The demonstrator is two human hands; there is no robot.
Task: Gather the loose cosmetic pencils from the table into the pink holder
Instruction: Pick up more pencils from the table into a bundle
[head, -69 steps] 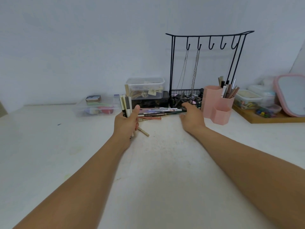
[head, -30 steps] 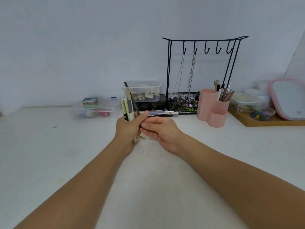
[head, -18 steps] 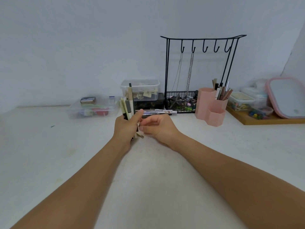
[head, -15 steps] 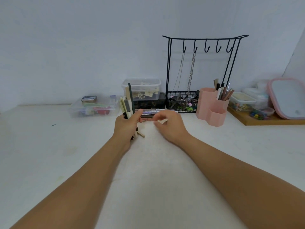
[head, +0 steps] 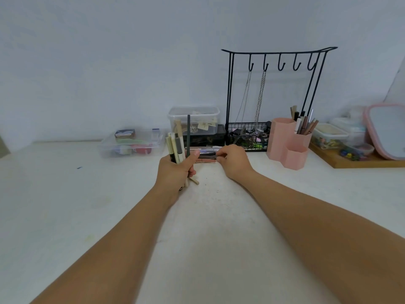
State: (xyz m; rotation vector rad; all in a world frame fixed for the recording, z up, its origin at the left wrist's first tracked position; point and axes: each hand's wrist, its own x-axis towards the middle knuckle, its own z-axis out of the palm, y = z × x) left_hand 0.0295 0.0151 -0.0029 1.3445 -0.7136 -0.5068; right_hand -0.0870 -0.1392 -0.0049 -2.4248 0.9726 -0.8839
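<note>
Cosmetic pencils, slim sticks in cream, black and brown, are split: about six stand upright in the closed left hand [head: 175, 172], while roughly four lie in a row [head: 207, 153] on the white table [head: 65, 205], pinched at their right end by the right hand [head: 235, 163]. The left fist's crowded bundle could slip as more are added. The pink hexagonal plastic holder [head: 289, 143], three cups, stands to the right.

A: Light?
B: Soft, even and cool; the tabletop [head: 65, 216] shows only faint shadows, no glare.
A: Sharpness?
B: Slightly soft throughout. Wide-angle bending curves the rack [head: 278, 50] and stretches the edges.
</note>
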